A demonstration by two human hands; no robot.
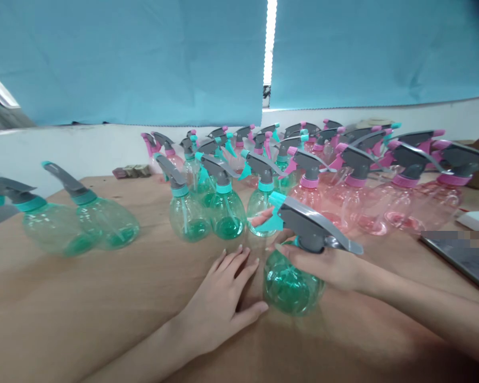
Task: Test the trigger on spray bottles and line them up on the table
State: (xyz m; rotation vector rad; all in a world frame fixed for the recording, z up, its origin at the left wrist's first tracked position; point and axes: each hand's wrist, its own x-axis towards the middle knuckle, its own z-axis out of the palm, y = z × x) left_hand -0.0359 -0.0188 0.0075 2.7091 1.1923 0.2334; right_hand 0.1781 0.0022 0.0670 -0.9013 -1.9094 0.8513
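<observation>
My right hand (pixel 323 266) is wrapped round the neck of a green spray bottle (pixel 291 290) with a grey and turquoise trigger head. The bottle stands upright at the table's near middle, its nozzle pointing left. Just left of it, my left hand (pixel 225 295) lies flat on the wood, fingers apart and holding nothing. Beyond my hands are more green spray bottles, among them one (pixel 227 213) straight ahead and another (pixel 187 218) beside it. The fingers of my right hand partly cover a third green bottle (pixel 259 199).
Several pink spray bottles (pixel 355 205) crowd the right and back of the wooden table (pixel 143 298). Two green bottles (pixel 107 218) stand at the left. A dark flat device (pixel 459 258) lies at the right edge. Small blocks (pixel 131 171) sit by the wall, below blue curtains (pixel 143 58).
</observation>
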